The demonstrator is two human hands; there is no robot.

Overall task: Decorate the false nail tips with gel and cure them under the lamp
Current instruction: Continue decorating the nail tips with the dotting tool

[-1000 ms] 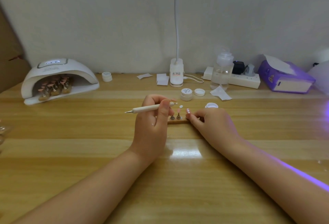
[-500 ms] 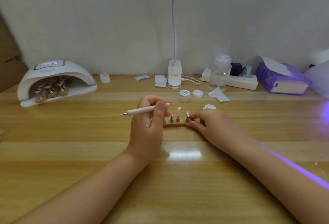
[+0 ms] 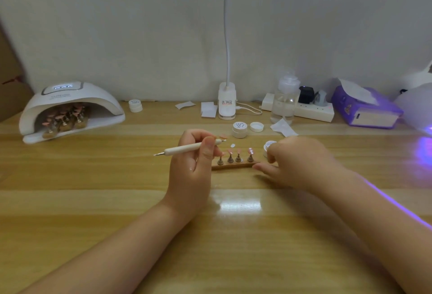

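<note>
A short wooden strip [image 3: 233, 165] lies mid-table and carries several small metal stands with pink false nail tips [image 3: 238, 152]. My left hand [image 3: 190, 167] is just left of the strip and grips a white dotting pen [image 3: 194, 147], held level with its metal point to the left. My right hand [image 3: 297, 165], blurred, pinches the strip's right end between thumb and curled fingers. A small open white jar [image 3: 268, 146] is partly hidden behind those fingers. Two loose tips [image 3: 232, 145] lie behind the strip. The white curing lamp [image 3: 70, 104] at the far left shelters more tips on stands [image 3: 65, 119].
A gel jar [image 3: 239, 129] and its lid [image 3: 256, 127] sit behind the strip. Along the wall are another jar [image 3: 135, 106], paper wipes [image 3: 208, 110], a desk lamp base [image 3: 226, 104], a clear bottle [image 3: 286, 99], a power strip [image 3: 311, 111] and a purple tissue box [image 3: 367, 109].
My left hand has drawn back left, uncovering more of the stands on the strip. My right hand has stayed at the strip's right end. The view has tilted up.
</note>
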